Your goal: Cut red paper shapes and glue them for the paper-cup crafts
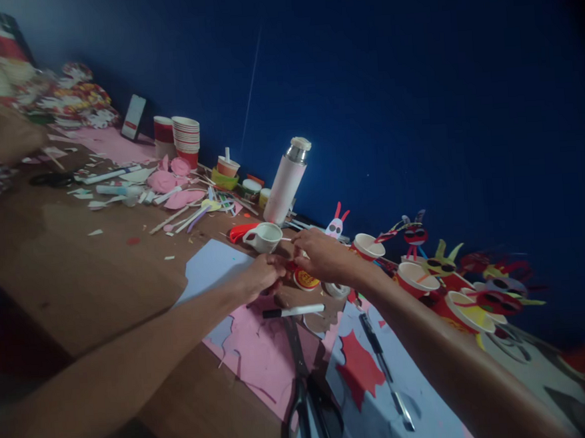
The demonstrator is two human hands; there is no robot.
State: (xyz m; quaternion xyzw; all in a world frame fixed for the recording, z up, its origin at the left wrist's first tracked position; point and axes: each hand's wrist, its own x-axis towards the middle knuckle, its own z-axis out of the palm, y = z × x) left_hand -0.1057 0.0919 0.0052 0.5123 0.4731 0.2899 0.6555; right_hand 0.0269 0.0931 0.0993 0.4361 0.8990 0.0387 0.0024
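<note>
Both of my hands are close together over the middle of the cluttered table. My left hand (265,275) is closed, its fingertips pressed together; what they hold is too small and blurred to name. My right hand (320,254) curls in from the right with bent fingers, and its fingertips are partly hidden. Just beneath it shows a small round container (307,280) with a red and yellow label; I cannot tell whether the hand grips it. A white cup (264,237) stands behind my left hand. A black-capped white marker (293,310) lies nearer to me.
Large black scissors (310,404) lie on pink paper (256,355). A pen (376,346) and a red paper cutout (359,368) rest on blue paper. A thermos (285,186) stands behind. Paper cups (472,310) with figures line the right. Another person's hand (8,132) is at far left.
</note>
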